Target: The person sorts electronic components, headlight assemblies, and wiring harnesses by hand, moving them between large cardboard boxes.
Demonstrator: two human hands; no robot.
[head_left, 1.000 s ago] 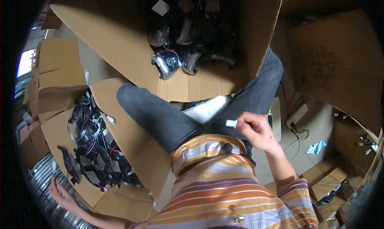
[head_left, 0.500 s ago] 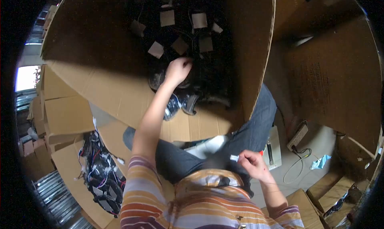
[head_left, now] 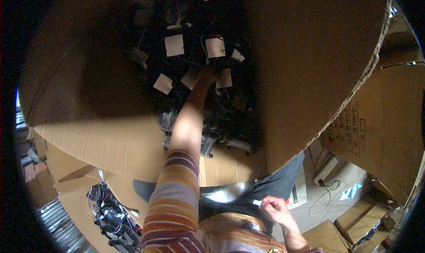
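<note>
My left arm reaches deep into a large cardboard box [head_left: 119,151]. Shadow covers my left hand [head_left: 206,78], which is among black parts with thin wires and pale square pieces; its fingers are too dark to make out. Nearest to it are a pale square [head_left: 224,78] and another pale square [head_left: 215,47]. My right hand [head_left: 276,208] is low over my lap, its fingers pinched on a small white piece [head_left: 256,203] whose kind I cannot make out.
Left of my legs, black parts with coloured wires [head_left: 110,217] lie on cardboard. A power strip [head_left: 325,170] with a cable and a blue-white wrapper [head_left: 351,192] are on the floor at right. Another cardboard box [head_left: 376,120] stands beyond, with open cartons [head_left: 363,217] at lower right.
My left hand has gone farther into the box, from lit space into shadow, as my view leaned forward over it. My right hand stays near my lap, still holding the small white piece.
</note>
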